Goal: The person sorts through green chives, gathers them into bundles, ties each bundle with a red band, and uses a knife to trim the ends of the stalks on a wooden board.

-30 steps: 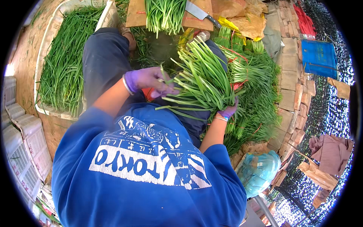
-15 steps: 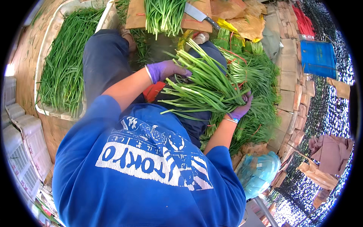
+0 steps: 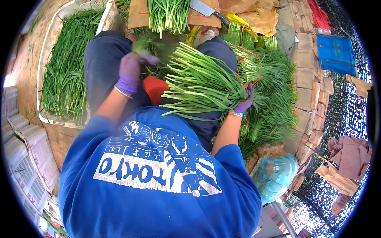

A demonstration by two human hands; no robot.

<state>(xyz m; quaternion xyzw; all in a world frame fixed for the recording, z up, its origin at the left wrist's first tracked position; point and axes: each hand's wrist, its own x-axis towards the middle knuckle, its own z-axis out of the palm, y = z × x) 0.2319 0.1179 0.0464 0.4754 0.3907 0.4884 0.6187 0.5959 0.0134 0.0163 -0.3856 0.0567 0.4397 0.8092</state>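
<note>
My right hand (image 3: 245,100), in a purple glove, is closed round the leafy end of a loose bunch of garlic chives (image 3: 198,85). The pale cut stems fan out to the left across my lap. My left hand (image 3: 133,69), gloved alike, is apart from the bunch, over my left knee. Motion smears its fingers, and a blurred green wisp (image 3: 139,45) shows just beyond them; whether they grip it is unclear. Ahead, a bundle of chives (image 3: 168,16) lies on a wooden board (image 3: 138,16) beside a cleaver (image 3: 202,7).
At the left stands a white plastic crate (image 3: 49,51) heaped with loose chives. Tied chive bundles (image 3: 270,87) with red bands pile up on my right, by a row of bricks (image 3: 305,79). Nearer me sits a blue plastic bag (image 3: 276,174). Brown paper (image 3: 258,18) lies at the far right.
My left hand has left the bunch and swung left over my knee, with a green blur near it. My right hand still holds the chives, shifted slightly toward me.
</note>
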